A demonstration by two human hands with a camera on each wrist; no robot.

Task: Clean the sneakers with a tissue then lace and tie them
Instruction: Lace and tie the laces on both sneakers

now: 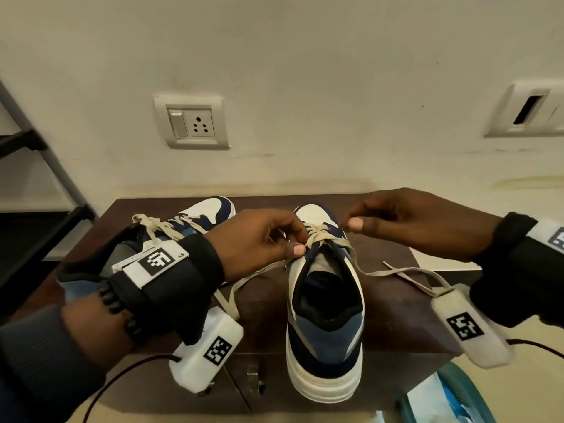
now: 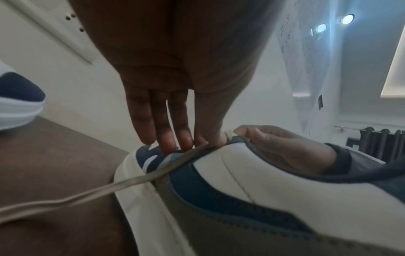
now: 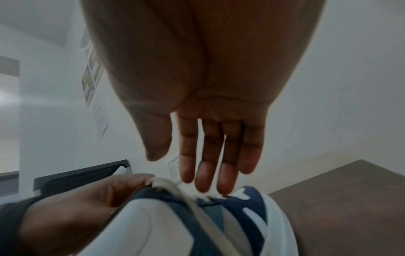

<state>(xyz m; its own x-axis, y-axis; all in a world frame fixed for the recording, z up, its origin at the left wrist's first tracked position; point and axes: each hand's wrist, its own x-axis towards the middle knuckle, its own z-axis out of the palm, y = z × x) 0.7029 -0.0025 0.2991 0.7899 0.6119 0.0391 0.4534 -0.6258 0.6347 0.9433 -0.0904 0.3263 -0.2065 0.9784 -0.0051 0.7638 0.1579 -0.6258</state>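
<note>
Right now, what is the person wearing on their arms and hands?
Both hands are bare. Each wrist has a black wrap with a white tag showing a black square code, and a white camera box hanging below with a dark cable. The left wrist also wears a black bead bracelet and a grey-blue ribbed sleeve.

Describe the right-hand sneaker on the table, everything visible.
The sneaker stands upright on the dark brown table, heel toward the camera, toe toward the wall. Upper is white, navy and grey-blue panels, leather-like, with a black collar lining and a thick white sole. Its cream flat lace is threaded but untied; loose ends trail onto the table on both sides. The left hand pinches the lace near the top eyelets; the right hand is over the toe, fingers extended at the lacing.
</note>
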